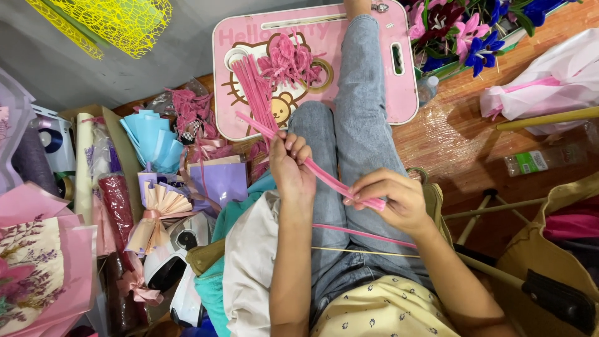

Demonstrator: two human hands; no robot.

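- Several pink pipe cleaners (324,175), bundled flat, run slantwise across the person's lap, above the jeans-clad knees (349,125).
- Left hand (292,167) is closed round the upper part of the bundle, fingers curled over it, nails showing.
- Right hand (390,200) pinches the lower end of the same bundle between thumb and fingertips; the end pokes out just past the thumb.
- One loose pink stem (362,233) lies across the lap just below the bundle; a thin pale stick (368,251) lies a bit lower, roughly parallel.
- Step in hand, judged: ends being evened up or the bundle being started on a twist, both hands working one bunch. Can't tell which from one frame.
- Next move likely needs the left grip kept firm while the right works the end; slack there would let the stems fan apart.
- Beyond the bundle, at the knees: pink lap tray (405,93) with a cartoon cat and bear, carrying more straight pink stems (253,84) and a heap of curled ones (290,62).
- Left of the bundle: cut light-blue paper (153,137), lilac sheet (224,181), pleated peach paper fan (159,206), rolls of wrap, a pink-wrapped bouquet (37,268).
- Right of the bundle: wooden floor (449,143), blue and pink artificial flowers (468,31), white-pink wrapped bundle (549,81), tan bag (549,262).
- Far up-left from the bundle: yellow mesh (118,22).
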